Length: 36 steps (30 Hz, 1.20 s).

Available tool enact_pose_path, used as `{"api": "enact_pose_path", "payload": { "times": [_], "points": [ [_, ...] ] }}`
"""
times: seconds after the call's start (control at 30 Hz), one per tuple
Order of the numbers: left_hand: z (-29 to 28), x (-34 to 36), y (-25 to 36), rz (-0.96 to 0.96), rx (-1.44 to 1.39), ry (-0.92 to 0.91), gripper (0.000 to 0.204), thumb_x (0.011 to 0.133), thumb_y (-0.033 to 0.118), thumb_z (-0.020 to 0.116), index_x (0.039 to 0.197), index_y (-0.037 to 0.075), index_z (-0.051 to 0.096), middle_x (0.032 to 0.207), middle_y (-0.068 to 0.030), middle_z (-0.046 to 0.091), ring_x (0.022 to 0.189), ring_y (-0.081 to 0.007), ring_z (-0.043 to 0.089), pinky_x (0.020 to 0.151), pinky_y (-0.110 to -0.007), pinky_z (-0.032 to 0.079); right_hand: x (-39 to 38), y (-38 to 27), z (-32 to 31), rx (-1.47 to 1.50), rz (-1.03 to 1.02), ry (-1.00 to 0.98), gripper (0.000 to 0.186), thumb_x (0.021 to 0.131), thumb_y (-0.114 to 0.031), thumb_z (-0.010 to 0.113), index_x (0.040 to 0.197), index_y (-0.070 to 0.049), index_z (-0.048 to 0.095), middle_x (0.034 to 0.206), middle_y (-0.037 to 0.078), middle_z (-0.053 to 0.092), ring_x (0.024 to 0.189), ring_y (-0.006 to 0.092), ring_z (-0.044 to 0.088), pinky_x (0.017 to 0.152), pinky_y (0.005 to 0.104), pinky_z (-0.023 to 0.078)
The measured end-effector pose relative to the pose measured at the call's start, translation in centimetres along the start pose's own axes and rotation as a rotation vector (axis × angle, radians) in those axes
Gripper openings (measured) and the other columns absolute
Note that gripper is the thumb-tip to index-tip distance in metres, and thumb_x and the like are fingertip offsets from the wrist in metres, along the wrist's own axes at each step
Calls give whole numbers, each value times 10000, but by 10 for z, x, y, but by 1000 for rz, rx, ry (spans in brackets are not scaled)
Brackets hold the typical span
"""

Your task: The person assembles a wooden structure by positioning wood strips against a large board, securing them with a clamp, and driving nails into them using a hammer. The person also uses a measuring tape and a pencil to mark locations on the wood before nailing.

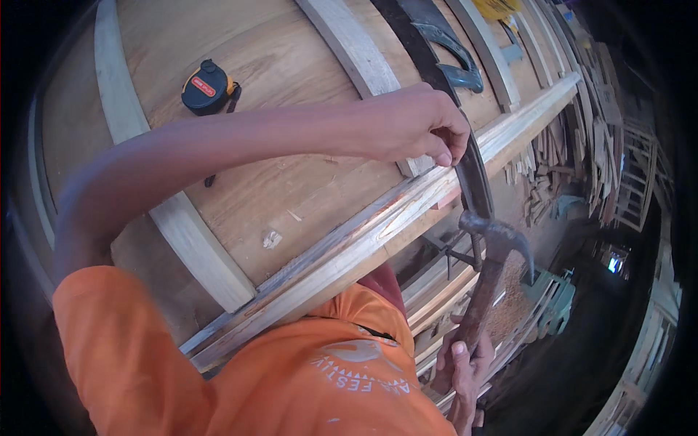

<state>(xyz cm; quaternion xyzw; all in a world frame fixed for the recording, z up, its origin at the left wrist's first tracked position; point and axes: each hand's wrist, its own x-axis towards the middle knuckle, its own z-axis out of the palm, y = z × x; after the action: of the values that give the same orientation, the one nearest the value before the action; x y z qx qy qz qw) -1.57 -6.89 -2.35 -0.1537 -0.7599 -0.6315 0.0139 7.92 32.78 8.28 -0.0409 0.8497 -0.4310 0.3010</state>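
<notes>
My left hand [436,131] reaches across the panel to its wooden edge strip [349,251]. Its fingers are pinched together at the strip, and whatever they hold is too small or hidden to make out. My right hand [465,363] is wrapped round the handle of a claw hammer [488,287], low at the outer side of the panel. The hammer's head is raised just outside the strip, below my left hand. Close beside my left fingers, a dark metal clamp [474,178] crosses the edge, and its screw part shows underneath.
A tape measure [206,89] lies on the panel [283,196] among pale wooden battens [200,247]. A teal tool handle [458,62] rests farther along. Wood offcuts [545,163], a sawdust heap [512,298] and a green machine [556,305] are on the right.
</notes>
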Motion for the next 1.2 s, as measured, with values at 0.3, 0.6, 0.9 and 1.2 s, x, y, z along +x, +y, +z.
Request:
{"api": "enact_pose_path", "payload": {
  "times": [0.3, 0.6, 0.9, 1.2],
  "points": [
    [20, 18, -33, 70, 13, -4, 116, 923, 96, 778, 1001, 11, 762, 965, -74, 729, 996, -218, 674, 920, -389, 510, -1, -5, 38, -2, -49, 181, 451, 1072, -326, 662, 1302, 58, 602, 783, 66, 642, 575, 126, 621, 512, 292, 476],
    [28, 16, -39, 79, 65, -4, 132, 904, 77, 787, 1011, 8, 754, 957, -76, 724, 972, -223, 681, 885, -386, 521, 9, -28, 57, -179, -48, 235, 630, 1060, -144, 595, 1637, -22, 373, 864, 77, 656, 605, 107, 588, 553, 304, 492],
    [29, 18, -40, 126, 138, 10, 151, 879, 98, 817, 1008, 37, 766, 940, -51, 731, 921, -205, 681, 827, -376, 524, 17, -29, 42, -449, -177, 167, 732, 1059, -144, 537, 1738, -157, 263, 912, 27, 602, 621, 85, 535, 562, 267, 486],
    [31, 18, -37, 134, 136, 5, 162, 868, 43, 811, 996, -15, 730, 920, -63, 711, 885, -207, 661, 818, -373, 510, 17, -38, 39, -415, -126, 142, 723, 1035, -60, 594, 1705, -82, 321, 1330, 298, 709, 836, 287, 747, 821, 411, 578]
  ]
}}
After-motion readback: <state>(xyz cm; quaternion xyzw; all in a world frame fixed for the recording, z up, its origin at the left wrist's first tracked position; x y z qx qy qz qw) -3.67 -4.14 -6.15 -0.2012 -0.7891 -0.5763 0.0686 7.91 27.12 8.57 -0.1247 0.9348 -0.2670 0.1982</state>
